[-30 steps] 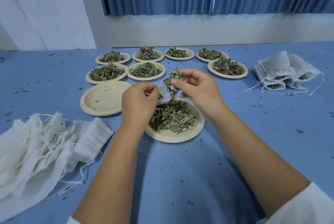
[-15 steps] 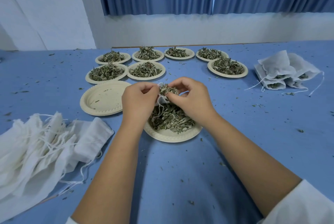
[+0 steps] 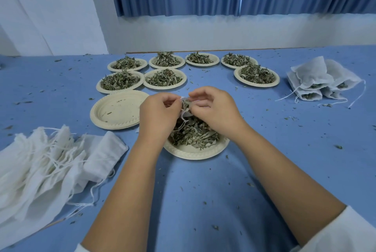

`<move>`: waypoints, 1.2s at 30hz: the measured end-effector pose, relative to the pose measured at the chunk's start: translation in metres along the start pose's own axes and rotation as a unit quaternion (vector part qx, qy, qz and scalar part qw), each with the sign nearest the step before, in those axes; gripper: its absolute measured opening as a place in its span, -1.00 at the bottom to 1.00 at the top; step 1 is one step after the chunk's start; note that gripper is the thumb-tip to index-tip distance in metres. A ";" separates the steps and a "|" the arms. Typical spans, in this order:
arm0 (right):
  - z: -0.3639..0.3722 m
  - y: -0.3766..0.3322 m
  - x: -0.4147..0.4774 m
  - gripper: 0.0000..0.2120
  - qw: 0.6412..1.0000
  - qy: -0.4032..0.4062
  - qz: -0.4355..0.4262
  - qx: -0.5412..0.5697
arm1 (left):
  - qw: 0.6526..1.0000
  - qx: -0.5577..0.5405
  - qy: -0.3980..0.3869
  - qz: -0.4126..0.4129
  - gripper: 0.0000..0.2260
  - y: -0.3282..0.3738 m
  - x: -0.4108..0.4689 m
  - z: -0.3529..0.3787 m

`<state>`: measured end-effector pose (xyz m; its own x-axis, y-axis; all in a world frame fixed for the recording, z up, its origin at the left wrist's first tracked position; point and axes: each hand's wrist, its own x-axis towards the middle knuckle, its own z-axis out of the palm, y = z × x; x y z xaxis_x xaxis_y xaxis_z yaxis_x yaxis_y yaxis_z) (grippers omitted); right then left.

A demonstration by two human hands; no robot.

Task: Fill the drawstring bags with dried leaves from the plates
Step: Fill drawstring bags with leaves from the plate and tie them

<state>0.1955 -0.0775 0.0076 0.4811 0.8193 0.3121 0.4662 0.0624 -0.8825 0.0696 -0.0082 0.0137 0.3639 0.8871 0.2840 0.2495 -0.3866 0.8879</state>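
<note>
Left hand and right hand meet, both pinching.

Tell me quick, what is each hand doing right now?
Left hand: closed, pinching the drawstring bag's mouth.
Right hand: closed, pinching the same bag's other edge.

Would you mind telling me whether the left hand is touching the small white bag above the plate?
Touching. The head view shows the left hand pinching the rim of the bag, while the right hand pinches the opposite side.
</note>
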 end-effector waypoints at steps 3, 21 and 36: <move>0.002 -0.002 -0.002 -0.83 0.999 0.040 -0.013 -0.023 | 1.000 -0.003 -0.002 0.003 -0.83 0.001 0.000 0.000; 0.004 -0.003 -0.010 -0.76 0.973 -0.003 -0.119 -0.199 | 0.999 0.022 0.016 0.037 -0.92 -0.004 0.005 -0.005; 0.002 0.000 -0.007 -0.70 0.962 0.010 -0.143 -0.234 | 0.999 0.007 0.003 0.038 -0.93 -0.002 0.004 -0.007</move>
<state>0.1910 -0.0827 0.0045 0.2948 0.7958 0.5290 0.8623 0.0169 -0.5060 0.0642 -0.0022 0.0160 0.3777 0.8562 0.3526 0.2332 -0.4565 0.8586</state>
